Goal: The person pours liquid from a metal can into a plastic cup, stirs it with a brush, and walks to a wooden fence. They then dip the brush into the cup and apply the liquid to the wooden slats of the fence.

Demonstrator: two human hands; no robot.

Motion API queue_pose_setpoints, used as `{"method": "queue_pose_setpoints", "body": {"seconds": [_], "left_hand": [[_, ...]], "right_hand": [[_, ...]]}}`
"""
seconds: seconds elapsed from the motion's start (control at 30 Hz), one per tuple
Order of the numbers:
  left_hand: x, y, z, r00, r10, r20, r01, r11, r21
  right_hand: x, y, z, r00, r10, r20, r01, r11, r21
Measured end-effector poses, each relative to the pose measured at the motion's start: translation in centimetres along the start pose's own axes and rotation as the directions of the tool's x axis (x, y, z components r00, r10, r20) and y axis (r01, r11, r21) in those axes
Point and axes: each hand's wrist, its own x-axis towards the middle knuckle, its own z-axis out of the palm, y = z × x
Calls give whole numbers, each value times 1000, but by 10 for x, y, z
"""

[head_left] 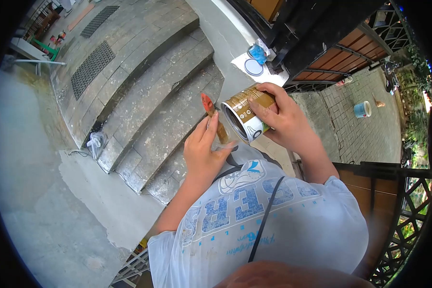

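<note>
Inside your right grip [285, 117], closed around its side, a gold-and-white can [240, 109] tilts its open mouth toward the brush [221, 131] pinched in your left grip [200, 148], with a round lid [254, 67] lying beyond your right grip and stone steps [165, 103] beyond your left.

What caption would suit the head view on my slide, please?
Left hand with a brush, right hand holding a tilted can, near paint-speckled-looking steps.

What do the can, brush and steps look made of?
Can: probably metal, printed gold finish; round rim shows.
Brush: red end, wood or plastic, can't tell.
Steps: likely stone or concrete, matte grey; joint lines visible.
</note>
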Motion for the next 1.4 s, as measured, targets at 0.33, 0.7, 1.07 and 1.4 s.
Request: {"method": "queue_pose_setpoints", "body": {"seconds": [0.33,0.7,1.07,1.4], "left_hand": [[0,4,-1,1000,-20,19,21,1000,-17],[6,8,1,1000,22,21,-22,1000,-19],[10,8,6,1000,10,26,-8,995,-99],[15,9,8,997,-44,68,53,988,-143]], "right_hand": [[7,-10,-2,999,-37,12,38,995,-94],[4,-17,-11,999,-51,9,51,988,-146],[5,-21,-17,997,-74,-38,66,979,-191],[10,-18,-20,989,-125,-73,106,970,-221]]}}
